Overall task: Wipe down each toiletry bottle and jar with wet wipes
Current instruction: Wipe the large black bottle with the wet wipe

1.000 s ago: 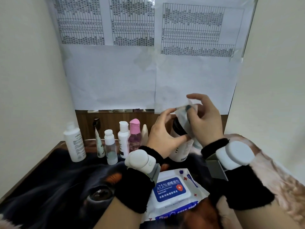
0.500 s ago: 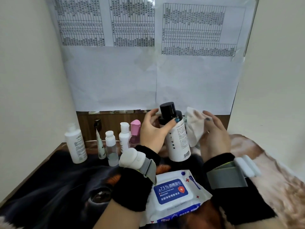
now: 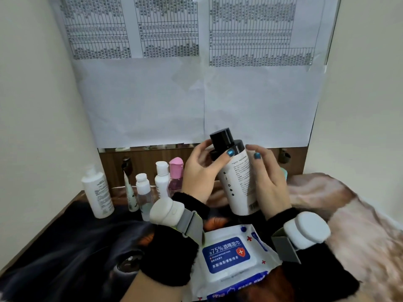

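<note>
Gripping the black-capped white bottle (image 3: 238,182) are both hands, tilted slightly.

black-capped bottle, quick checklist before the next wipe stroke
1. Bottle held: ok, left hand grips the black-capped bottle near its shoulder, lifted off the table.
2. Cap on: ok, black cap is in place.
3. Wipe in hand: cannot tell, right hand lies against the bottle's side; no wipe shows.
4. Spare wipes: ok, wipe pack lies just below the hands, lid closed.
5. Remaining bottles: ok, white bottle and its neighbours stand upright at the left.
</note>
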Tool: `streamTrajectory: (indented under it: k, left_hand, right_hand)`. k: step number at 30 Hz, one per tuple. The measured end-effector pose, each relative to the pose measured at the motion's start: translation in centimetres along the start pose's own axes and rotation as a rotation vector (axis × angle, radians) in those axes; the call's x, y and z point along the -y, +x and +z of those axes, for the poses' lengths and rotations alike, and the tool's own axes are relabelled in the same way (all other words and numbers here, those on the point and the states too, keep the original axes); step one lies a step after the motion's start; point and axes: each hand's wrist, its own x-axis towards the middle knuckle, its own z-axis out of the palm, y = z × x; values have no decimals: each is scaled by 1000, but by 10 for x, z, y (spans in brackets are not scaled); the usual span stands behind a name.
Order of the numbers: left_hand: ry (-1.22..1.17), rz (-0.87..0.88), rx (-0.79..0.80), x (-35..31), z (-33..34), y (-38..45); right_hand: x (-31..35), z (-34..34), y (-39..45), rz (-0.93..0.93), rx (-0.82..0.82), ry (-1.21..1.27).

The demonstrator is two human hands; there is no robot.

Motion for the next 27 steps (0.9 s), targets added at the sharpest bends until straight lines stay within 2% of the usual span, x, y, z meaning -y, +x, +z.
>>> streamTrajectory:
  k: [3, 8, 12, 15, 17, 19, 24, 27]
  left_hand:
    - [-56, -20, 87, -2, 1, -1]
    - [-186, -31, 91, -7, 1, -1]
    - [-328, -2, 50, -16, -5, 0]
    - [-401, 27, -28, -19, -12, 3]
    - [-409, 39, -59, -20, -15, 3]
    - [-446, 24, -78, -22, -17, 3]
    - [-392, 22, -109, -26, -20, 5]
    - [-264, 50, -122, -27, -12, 1]
  right_hand:
    - [1, -3, 0, 247, 10, 211]
    - [0, -8, 3, 640, 142, 190]
    - [-3, -7, -1, 803, 212, 437]
    - [5, -12, -2, 839, 366, 570]
    - [6, -15, -3, 810, 446, 577]
    - [5, -14, -4, 720, 459, 544]
    - [3, -13, -3, 305, 299, 143]
    - [7, -14, -5, 151, 243, 66]
